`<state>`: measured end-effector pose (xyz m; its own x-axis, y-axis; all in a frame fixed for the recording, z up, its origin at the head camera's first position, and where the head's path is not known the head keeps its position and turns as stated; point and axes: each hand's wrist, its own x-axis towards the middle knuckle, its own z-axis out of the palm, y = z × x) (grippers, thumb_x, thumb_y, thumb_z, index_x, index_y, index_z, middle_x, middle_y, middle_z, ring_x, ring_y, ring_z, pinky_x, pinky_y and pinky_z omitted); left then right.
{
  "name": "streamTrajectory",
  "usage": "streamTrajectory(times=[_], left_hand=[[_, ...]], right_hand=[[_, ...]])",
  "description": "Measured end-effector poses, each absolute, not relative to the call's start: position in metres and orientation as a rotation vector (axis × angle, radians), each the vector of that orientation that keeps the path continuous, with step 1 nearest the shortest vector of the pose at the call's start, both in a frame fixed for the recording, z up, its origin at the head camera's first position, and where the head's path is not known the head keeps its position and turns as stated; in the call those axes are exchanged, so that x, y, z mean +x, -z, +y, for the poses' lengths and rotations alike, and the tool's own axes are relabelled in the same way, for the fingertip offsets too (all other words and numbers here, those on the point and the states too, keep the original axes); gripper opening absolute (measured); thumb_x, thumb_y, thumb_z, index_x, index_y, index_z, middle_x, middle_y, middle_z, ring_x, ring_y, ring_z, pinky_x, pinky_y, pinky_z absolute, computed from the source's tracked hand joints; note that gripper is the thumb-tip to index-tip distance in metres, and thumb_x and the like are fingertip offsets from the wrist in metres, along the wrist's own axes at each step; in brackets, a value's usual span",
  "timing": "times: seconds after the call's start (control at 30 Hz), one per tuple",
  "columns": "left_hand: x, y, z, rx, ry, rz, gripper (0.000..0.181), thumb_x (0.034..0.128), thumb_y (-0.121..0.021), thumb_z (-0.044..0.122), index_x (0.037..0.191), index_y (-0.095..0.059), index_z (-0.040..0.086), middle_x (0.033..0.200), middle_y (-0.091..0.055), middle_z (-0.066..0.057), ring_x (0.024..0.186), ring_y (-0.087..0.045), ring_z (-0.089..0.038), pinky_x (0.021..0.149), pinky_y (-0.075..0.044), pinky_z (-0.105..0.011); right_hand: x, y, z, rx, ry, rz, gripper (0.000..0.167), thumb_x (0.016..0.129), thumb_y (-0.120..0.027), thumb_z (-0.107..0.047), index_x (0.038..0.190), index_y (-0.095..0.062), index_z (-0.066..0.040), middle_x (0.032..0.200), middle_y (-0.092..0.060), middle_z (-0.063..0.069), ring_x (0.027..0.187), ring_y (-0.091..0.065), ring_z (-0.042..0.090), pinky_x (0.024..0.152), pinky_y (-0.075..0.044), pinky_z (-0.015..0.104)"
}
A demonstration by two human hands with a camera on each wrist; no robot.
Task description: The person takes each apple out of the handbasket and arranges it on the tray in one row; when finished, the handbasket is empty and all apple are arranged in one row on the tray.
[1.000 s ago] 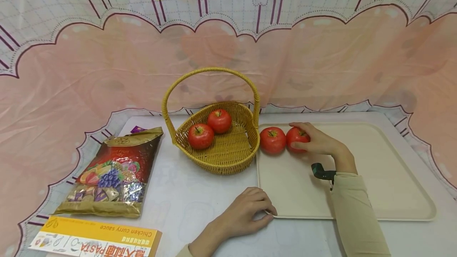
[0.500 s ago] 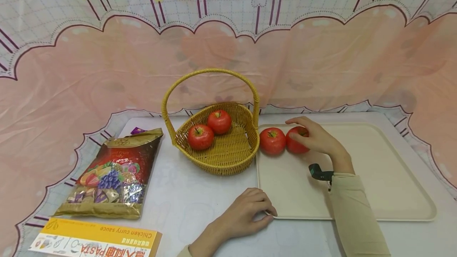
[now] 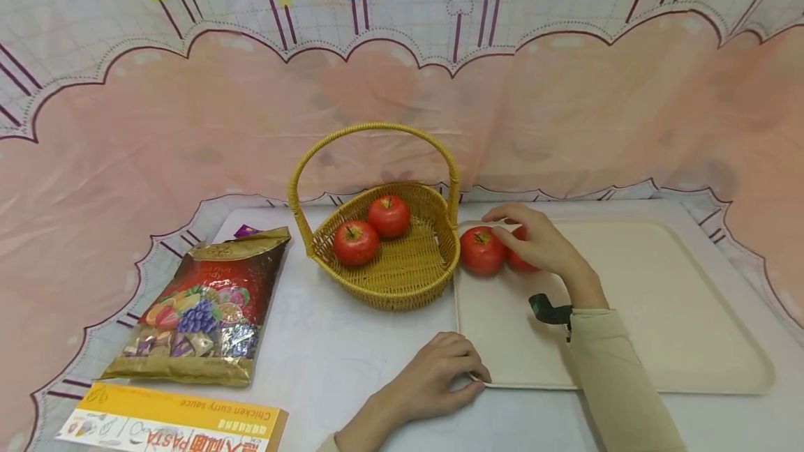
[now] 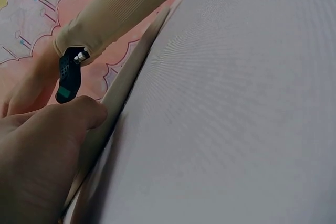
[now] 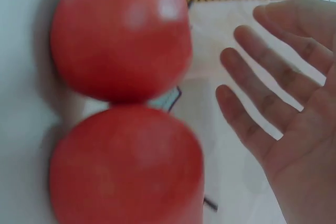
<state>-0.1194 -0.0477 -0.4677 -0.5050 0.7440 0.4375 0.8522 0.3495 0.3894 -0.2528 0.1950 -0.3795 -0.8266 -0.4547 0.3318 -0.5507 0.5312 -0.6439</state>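
Note:
Two red apples lie side by side in the far left corner of a cream tray. My right hand hovers over them, fingers spread. It partly hides the right apple and reaches toward the left apple. In the right wrist view, a gap shows between the right hand and both apples. My left hand holds the tray's near left corner, thumb outside the rim. A yellow wicker basket with an arched handle stands left of the tray. Inside it sit two more apples, a front one and a rear one.
A fruit candy bag lies on the white table to the left, with a small purple wrapper behind it. Nearer is a yellow and white pasta box. A patterned cloth hangs behind the table.
My right hand has come off the right apple and shifted left toward the left apple, its fingers spread. The left hand and the apples stay in place.

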Motion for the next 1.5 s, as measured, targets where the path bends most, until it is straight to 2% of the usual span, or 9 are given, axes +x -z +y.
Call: streamTrajectory(times=[0.17, 0.4, 0.63, 0.87, 1.03, 1.33, 1.5], left_hand=[[-0.119, 0.467, -0.046, -1.481, 0.829, -2.420, 0.005, 0.0863, -0.065, 0.026, 0.090, -0.068, 0.027, 0.089, -0.058, 0.017, 0.100, -0.051, 0.000, 0.098, -0.037, -0.018], [-0.120, 0.464, -0.047, -1.459, 0.835, -2.406, 0.006, 0.0859, -0.065, 0.025, 0.091, -0.068, 0.027, 0.088, -0.058, 0.017, 0.100, -0.052, -0.001, 0.097, -0.037, -0.019], [-0.119, 0.467, -0.049, -1.435, 0.860, -2.408, 0.006, 0.0855, -0.066, 0.024, 0.091, -0.068, 0.027, 0.088, -0.058, 0.017, 0.100, -0.052, -0.001, 0.096, -0.038, -0.019], [-0.119, 0.467, -0.048, -1.439, 0.868, -2.394, 0.006, 0.0852, -0.066, 0.023, 0.090, -0.068, 0.027, 0.088, -0.058, 0.016, 0.101, -0.052, -0.002, 0.097, -0.038, -0.020], [-0.120, 0.468, -0.047, -1.444, 0.862, -2.390, 0.007, 0.0851, -0.066, 0.024, 0.090, -0.068, 0.027, 0.089, -0.058, 0.017, 0.102, -0.052, -0.001, 0.097, -0.038, -0.019], [-0.120, 0.469, -0.046, -1.438, 0.862, -2.382, 0.006, 0.0852, -0.066, 0.023, 0.090, -0.068, 0.027, 0.088, -0.059, 0.016, 0.101, -0.052, -0.002, 0.097, -0.038, -0.019], [-0.120, 0.467, -0.046, -1.443, 0.868, -2.402, 0.007, 0.0859, -0.065, 0.024, 0.091, -0.068, 0.027, 0.088, -0.058, 0.016, 0.102, -0.052, -0.001, 0.097, -0.038, -0.019]], right_hand=[[-0.247, 0.378, 0.185, 0.922, -1.202, -2.573, 0.023, 0.091, -0.061, -0.012, 0.112, -0.063, -0.017, 0.116, -0.063, 0.002, 0.110, -0.057, 0.022, 0.089, -0.049, 0.048], [-0.250, 0.372, 0.165, 1.052, -1.223, -2.506, 0.025, 0.091, -0.061, -0.013, 0.116, -0.061, -0.012, 0.117, -0.063, 0.004, 0.114, -0.056, 0.020, 0.096, -0.047, 0.044], [-0.251, 0.374, 0.145, 1.146, -1.188, -2.444, 0.029, 0.089, -0.061, -0.006, 0.118, -0.060, -0.009, 0.120, -0.060, 0.008, 0.112, -0.056, 0.022, 0.090, -0.049, 0.044], [-0.253, 0.376, 0.131, 1.207, -1.136, -2.422, 0.028, 0.091, -0.059, -0.010, 0.119, -0.058, -0.013, 0.121, -0.058, 0.003, 0.111, -0.056, 0.026, 0.092, -0.049, 0.041], [-0.254, 0.377, 0.125, 1.198, -1.128, -2.442, 0.027, 0.091, -0.060, -0.012, 0.118, -0.058, -0.013, 0.120, -0.058, 0.003, 0.108, -0.055, 0.019, 0.092, -0.048, 0.042], [-0.256, 0.364, 0.113, 1.210, -1.061, -2.497, 0.028, 0.091, -0.060, -0.016, 0.119, -0.058, -0.018, 0.123, -0.056, -0.002, 0.120, -0.050, 0.016, 0.102, -0.043, 0.040], [-0.259, 0.359, 0.107, 1.232, -0.978, -2.537, 0.027, 0.092, -0.058, -0.018, 0.119, -0.058, -0.016, 0.123, -0.055, -0.001, 0.119, -0.050, 0.016, 0.103, -0.042, 0.039]])
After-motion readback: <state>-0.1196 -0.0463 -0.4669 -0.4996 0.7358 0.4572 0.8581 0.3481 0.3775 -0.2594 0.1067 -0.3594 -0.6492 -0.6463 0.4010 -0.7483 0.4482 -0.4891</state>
